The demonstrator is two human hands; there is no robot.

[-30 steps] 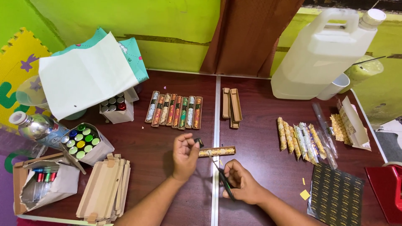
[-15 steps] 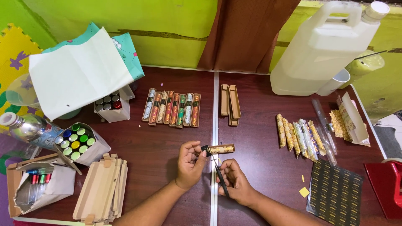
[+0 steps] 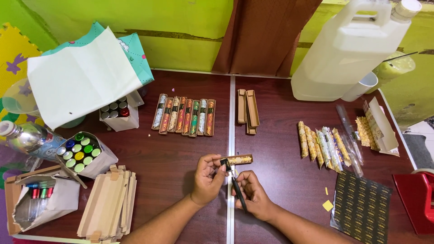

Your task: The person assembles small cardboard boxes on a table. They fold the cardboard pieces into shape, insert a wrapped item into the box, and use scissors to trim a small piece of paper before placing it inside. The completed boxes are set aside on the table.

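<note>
My left hand (image 3: 207,177) pinches the near end of a small patterned gold tube (image 3: 238,159) that lies just above the table seam. My right hand (image 3: 253,193) grips a thin black tool (image 3: 236,185), its tip pointed up at the tube's left end. Both hands sit close together at the front centre of the dark red table (image 3: 176,153). Behind them lies a row of several filled narrow boxes (image 3: 184,116), and two empty tan boxes (image 3: 248,110) lie beside that row.
Several wrapped patterned tubes (image 3: 322,143) lie at the right, with clear sleeves (image 3: 349,135) and a dark patterned sheet (image 3: 361,208). A large white jug (image 3: 350,49) stands at the back right. At the left are a stack of flat tan box blanks (image 3: 108,205), boxes of coloured-cap vials (image 3: 80,151) and a white paper (image 3: 79,77).
The view has dropped slightly. My hands have stayed together at the seam, with the black tool's tip raised closer to the tube's left end.
</note>
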